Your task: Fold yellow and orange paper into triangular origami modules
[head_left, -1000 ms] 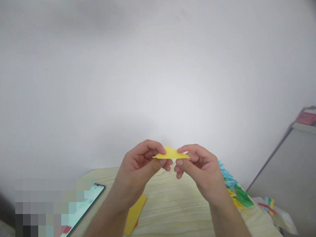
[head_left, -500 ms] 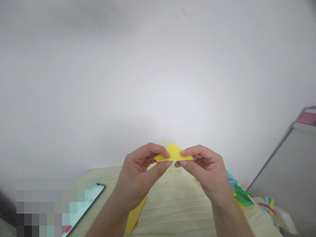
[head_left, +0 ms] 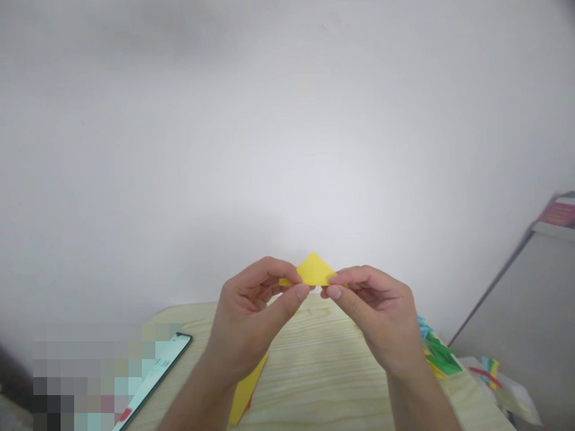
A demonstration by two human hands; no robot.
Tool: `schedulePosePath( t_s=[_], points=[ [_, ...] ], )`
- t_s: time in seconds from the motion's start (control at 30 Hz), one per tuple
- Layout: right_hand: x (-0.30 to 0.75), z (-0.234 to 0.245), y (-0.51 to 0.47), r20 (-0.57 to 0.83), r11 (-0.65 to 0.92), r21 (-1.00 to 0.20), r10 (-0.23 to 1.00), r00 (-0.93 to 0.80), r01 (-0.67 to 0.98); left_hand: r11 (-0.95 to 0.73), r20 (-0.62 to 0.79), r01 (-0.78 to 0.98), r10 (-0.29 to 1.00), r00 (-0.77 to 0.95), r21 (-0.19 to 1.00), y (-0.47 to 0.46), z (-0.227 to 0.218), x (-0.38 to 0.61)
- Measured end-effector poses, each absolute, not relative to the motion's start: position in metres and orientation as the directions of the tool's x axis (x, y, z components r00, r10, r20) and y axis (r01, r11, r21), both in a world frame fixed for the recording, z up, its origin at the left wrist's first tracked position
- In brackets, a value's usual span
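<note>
A small folded yellow paper [head_left: 313,270], triangular with its tip up, is held in the air above the light wooden table [head_left: 323,371]. My left hand [head_left: 251,317] pinches its left corner between thumb and forefinger. My right hand [head_left: 377,314] pinches its right corner the same way. Both thumbs nearly touch under the paper's lower edge. The paper's lower part is hidden behind my fingers.
A phone [head_left: 155,377] with a lit screen lies at the table's left. A yellow sheet [head_left: 245,392] lies under my left forearm. Folded blue, green and yellow pieces [head_left: 435,353] are piled at the right edge. A grey cabinet [head_left: 525,311] stands at the right; a white wall is behind.
The yellow paper has tilted up from nearly edge-on to show more of its triangular face. Both hands have drawn slightly closer together and shifted a little lower.
</note>
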State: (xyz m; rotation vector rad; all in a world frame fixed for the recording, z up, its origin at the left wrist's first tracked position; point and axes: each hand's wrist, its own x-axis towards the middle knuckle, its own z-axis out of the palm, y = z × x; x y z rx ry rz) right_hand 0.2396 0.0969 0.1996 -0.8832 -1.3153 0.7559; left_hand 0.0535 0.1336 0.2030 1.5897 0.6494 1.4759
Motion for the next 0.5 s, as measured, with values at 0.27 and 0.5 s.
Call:
schedulePosePath(
  t_s=[0.27, 0.5],
  points=[
    [0.2358, 0.2018, 0.0946, 0.462, 0.462, -0.886, 0.87, 0.172, 0.043, -0.522, 0.532, -0.104, 0.827, 0.18, 0.847, 0.132, 0.202, 0.0559],
    [0.2382, 0.1999, 0.0952, 0.468, 0.464, -0.883, 0.871, 0.148, 0.068, -0.522, 0.529, -0.09, 0.827, 0.191, 0.848, 0.131, 0.2013, 0.0557]
  ],
)
